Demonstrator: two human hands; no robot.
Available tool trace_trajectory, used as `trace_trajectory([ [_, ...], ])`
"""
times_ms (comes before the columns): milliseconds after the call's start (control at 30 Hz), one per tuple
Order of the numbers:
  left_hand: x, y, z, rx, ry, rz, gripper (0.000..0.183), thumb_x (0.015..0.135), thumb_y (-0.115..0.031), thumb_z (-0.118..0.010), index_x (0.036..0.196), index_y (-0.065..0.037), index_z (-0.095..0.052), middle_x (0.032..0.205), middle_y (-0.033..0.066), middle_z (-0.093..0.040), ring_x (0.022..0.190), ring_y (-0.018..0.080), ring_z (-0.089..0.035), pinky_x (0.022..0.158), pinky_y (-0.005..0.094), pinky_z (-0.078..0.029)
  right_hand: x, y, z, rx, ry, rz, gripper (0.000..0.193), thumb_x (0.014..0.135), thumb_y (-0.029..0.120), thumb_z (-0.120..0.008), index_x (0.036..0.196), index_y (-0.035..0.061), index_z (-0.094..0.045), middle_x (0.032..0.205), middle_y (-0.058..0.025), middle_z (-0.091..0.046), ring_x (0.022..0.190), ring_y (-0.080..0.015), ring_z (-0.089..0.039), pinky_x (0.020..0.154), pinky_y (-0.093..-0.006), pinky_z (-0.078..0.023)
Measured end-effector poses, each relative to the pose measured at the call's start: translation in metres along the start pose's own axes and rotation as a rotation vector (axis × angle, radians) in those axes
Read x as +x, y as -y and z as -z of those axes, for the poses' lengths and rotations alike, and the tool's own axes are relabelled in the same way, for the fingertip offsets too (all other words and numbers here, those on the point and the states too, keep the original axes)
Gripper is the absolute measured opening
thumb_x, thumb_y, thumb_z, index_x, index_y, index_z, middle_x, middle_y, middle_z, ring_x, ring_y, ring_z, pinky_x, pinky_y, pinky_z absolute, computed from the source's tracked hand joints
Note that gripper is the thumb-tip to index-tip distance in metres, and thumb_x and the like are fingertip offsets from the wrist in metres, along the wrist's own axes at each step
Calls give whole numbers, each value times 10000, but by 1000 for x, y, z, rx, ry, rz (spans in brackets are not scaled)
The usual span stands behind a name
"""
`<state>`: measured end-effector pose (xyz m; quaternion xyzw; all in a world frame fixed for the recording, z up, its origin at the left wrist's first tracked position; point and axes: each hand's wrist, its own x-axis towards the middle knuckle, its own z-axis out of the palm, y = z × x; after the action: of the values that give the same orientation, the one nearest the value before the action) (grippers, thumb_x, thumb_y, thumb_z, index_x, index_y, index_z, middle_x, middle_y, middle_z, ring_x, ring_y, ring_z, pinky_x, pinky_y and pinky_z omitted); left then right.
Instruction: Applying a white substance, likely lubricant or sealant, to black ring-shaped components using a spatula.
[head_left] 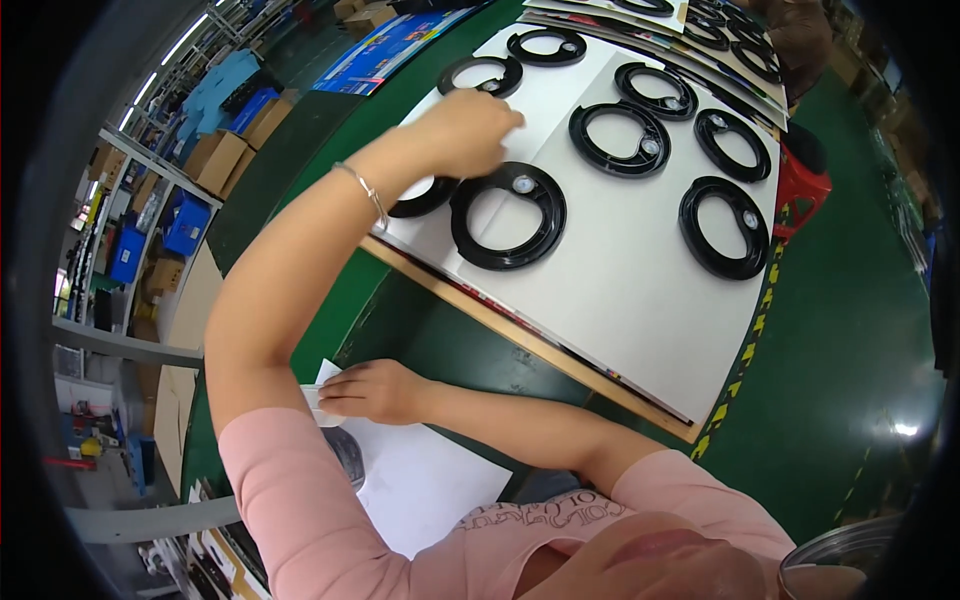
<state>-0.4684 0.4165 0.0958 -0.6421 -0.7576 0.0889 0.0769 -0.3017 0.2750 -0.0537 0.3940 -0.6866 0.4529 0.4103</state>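
Note:
My left hand, a bracelet at its wrist, is reached out over the board with its fingers curled in. Whether it holds something small cannot be made out. Partly under it lies a black ring, and beside it is another black ring with a small round clear-and-silver disc on its inner edge. My right hand has its fingers pressed together on a small white piece of paper. Below that hand lie a larger white sheet and a dark grey rounded object, partly covered by my arm.
More black rings lie spread over the white board, which has a wooden front edge. Further stacked boards with rings stand beyond. A red stool and a person are at the far right. Shelves with blue bins line the left.

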Motion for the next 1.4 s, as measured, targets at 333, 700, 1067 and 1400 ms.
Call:
trace_trajectory([
  [333, -45, -88, 12, 121, 505, -68, 390, 686, -388, -646, 793, -17, -594, 768, 152, -597, 758, 285, -574, 642, 371, -437, 1, 0, 1, 26, 12, -97, 177, 760, 102, -547, 916, 130, -625, 976, -1, -614, 908, -153, -593, 756, -282, -509],
  [700, 0, -47, -24, 63, 50, 155, 187, 805, -166, -548, 901, -6, -530, 861, 142, -557, 818, 297, -554, 696, 393, -454, -4, -2, -5, 2, -29, -73, 162, 722, 99, -557, 871, 106, -619, 934, -36, -628, 857, -180, -608, 735, -302, -502],
  [1067, 47, -39, -58, 20, -180, 216, 183, 791, -148, -560, 934, -35, -547, 887, 133, -560, 844, 285, -561, 713, 388, -459, 17, 11, 20, 423, 374, -774, 156, 754, 65, -558, 909, 71, -572, 1018, -118, -579, 951, -271, -533, 773, -342, -451],
  [1400, 29, -32, -47, 159, -544, 85, 331, 744, -163, -595, 1024, -18, -494, 1012, 140, -510, 982, 275, -502, 791, 373, -438, 0, 1, -6, 176, 405, -628, 154, 796, 139, -548, 937, 81, -569, 1093, -113, -544, 1010, -233, -511, 799, -328, -454],
])
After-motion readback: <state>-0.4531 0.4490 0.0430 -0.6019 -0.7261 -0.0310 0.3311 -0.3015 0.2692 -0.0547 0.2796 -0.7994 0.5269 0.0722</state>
